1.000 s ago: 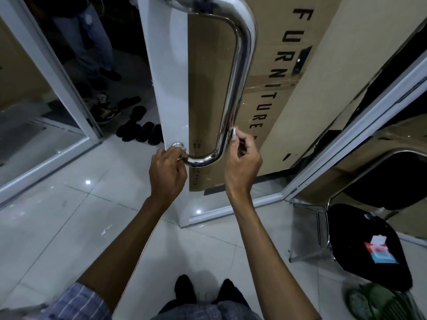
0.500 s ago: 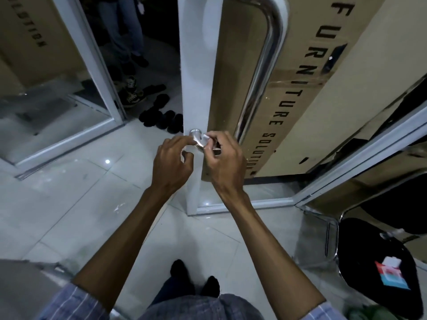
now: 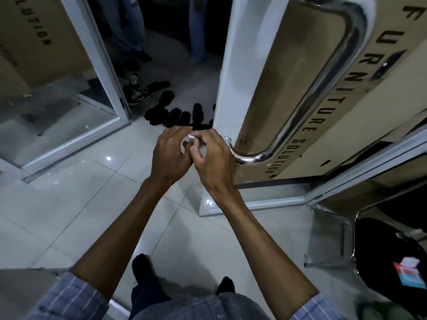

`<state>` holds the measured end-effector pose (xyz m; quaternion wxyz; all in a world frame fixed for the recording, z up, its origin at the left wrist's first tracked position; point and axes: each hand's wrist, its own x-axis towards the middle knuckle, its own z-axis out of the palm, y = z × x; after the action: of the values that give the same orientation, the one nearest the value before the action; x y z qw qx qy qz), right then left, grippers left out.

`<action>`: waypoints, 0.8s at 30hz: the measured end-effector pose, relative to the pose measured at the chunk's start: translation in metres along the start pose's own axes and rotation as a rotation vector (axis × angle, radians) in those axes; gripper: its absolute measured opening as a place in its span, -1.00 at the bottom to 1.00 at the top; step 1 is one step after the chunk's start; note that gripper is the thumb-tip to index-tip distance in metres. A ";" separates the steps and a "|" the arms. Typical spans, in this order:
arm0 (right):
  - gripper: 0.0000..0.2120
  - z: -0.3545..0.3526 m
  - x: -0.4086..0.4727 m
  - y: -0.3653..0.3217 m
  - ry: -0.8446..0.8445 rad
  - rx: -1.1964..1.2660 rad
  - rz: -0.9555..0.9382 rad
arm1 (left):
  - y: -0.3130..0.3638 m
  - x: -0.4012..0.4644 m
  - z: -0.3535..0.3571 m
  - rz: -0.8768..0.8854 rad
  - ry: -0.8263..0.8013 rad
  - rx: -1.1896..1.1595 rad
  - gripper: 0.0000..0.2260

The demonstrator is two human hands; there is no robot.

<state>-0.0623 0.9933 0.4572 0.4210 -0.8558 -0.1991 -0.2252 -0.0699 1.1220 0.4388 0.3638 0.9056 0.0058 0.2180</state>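
**Desk:** Head view. Hands first, please.

**Operator:** On my feed both hands are raised together at the lower end of the door handle [image 3: 323, 93], where its chrome bar bends in toward the white door stile [image 3: 233, 65]. The right hand [image 3: 213, 161] is the one nearer the handle. Its thumb and forefinger are pressed together and pinch a small white piece [image 3: 192, 137], held just left of the handle's lower mount [image 3: 227, 141]. Its other fingers are curled under the palm.

**Desk:** And the left?

**Operator:** The left hand [image 3: 172, 153] touches the right, knuckles up. Its fingers are curled and close together, with the tips reaching the white piece. The right hand covers whatever they close on, so I cannot tell whether they grip anything.

**Desk:** Position of the handle?

**Operator:** It is fixed upright on the glass door. The upper bend is at the top of the view and the lower bend is just right of the right hand. The mount shows beside the right knuckles; I cannot tell whether it touches them.

**Desk:** Surroundings?

**Operator:** A cardboard box [image 3: 288, 65] lettered FURNITURE SOLUTION stands behind the glass. Dark sandals [image 3: 171, 114] lie on the tiled floor [image 3: 69, 181] past the doorway, with sneakers [image 3: 136, 93] just beside them. At lower right is a black chair [image 3: 381, 245] carrying a red-and-blue packet [image 3: 409, 272].
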 end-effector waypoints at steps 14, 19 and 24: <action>-0.90 0.119 0.087 -0.020 0.073 -0.331 0.234 | -0.120 0.132 -0.034 0.226 -0.325 -0.022 -0.71; -0.97 0.130 0.134 -0.003 0.062 -0.487 0.277 | -0.137 0.194 -0.017 0.347 -0.395 0.012 -0.76; -0.92 0.144 0.176 0.029 0.105 -0.499 0.379 | -0.141 0.254 0.010 0.486 -0.434 -0.012 -0.76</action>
<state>0.1285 1.1203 0.4576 0.2421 -0.9418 0.0470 -0.2284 0.1851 1.2626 0.4383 0.2994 0.9036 -0.2895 0.1003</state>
